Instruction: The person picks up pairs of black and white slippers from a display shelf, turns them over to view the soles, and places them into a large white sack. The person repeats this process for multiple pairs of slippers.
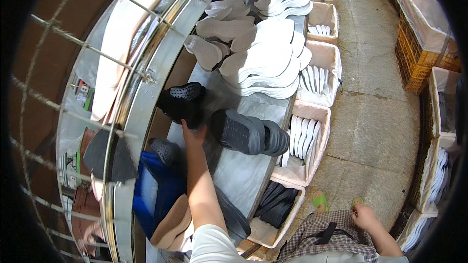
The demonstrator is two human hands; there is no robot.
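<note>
Left hand (195, 135) meets the black soles (181, 108), grip unclear; supporting them beneath should steady them; right hand (365, 216) curls loosely by checked cloth (304, 236)

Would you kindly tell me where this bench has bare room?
The smooth grey bench is bare between the stacked dark grey soles and a long dark sole; a narrower strip separates that stack from the white soles. It is crowded around the left hand, near black soles and a blue box.

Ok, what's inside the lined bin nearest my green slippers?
Dark soles piled together, with pale liner showing at the end nearest you. Anything beneath the soles is covered.
</note>
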